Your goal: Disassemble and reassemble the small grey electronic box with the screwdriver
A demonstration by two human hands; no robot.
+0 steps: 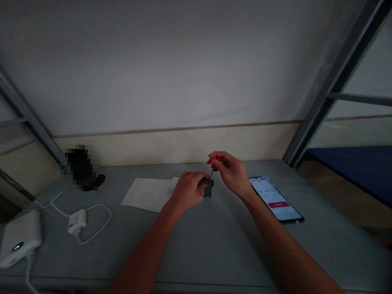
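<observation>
My left hand (186, 190) is closed around a small dark block-shaped object (207, 188), holding it just above the grey table (208, 247). My right hand (230, 171) pinches a small red-handled screwdriver (215, 164), its thin tip pointing down onto the top of the dark object. Both hands meet near the middle of the table, towards the back.
A white sheet of paper (150, 193) lies left of my hands. A lit phone (276, 200) rests to the right. At the left are a white power bank (20, 238), a white plug with cable (77, 221) and a dark blurred object (83, 167). Metal frame bars (325, 103) flank the table.
</observation>
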